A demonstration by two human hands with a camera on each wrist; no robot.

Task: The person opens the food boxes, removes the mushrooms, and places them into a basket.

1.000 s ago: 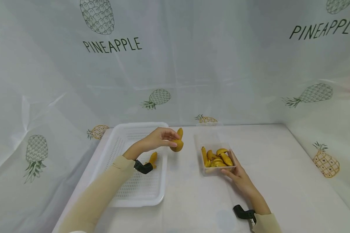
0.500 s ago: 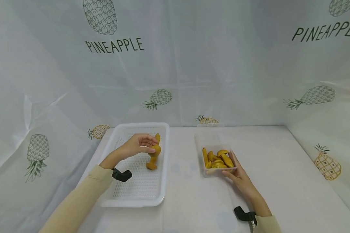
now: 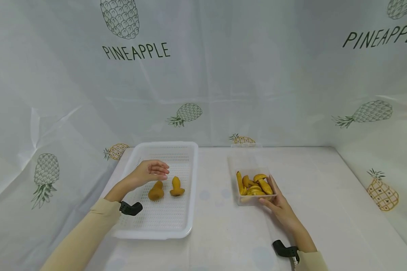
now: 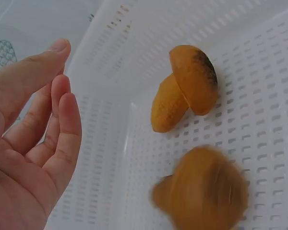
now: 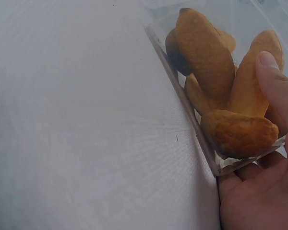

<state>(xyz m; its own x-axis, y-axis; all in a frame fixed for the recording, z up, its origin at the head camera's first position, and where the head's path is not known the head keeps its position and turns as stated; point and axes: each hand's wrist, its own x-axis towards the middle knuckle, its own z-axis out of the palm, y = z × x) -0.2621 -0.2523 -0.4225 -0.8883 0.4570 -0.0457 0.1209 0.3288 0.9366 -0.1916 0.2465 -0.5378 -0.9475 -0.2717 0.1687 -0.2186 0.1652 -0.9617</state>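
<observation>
The white worktop carries a white basket with perforated walls, and well to its right stands a clear box filled with yellow pieces. Of the two hands, the left hand hovers over the basket, its fingers loosely curved, with nothing in its hold; the right hand, right of the basket, grips the box by its near right corner. Inside the basket lie the left mushroom and the right mushroom, side by side and apart, their long axes running roughly along the basket's length, stems toward its far end, caps toward its near end. The left hand is plainly nearer to both, above the basket and slightly farther toward its far end.
</observation>
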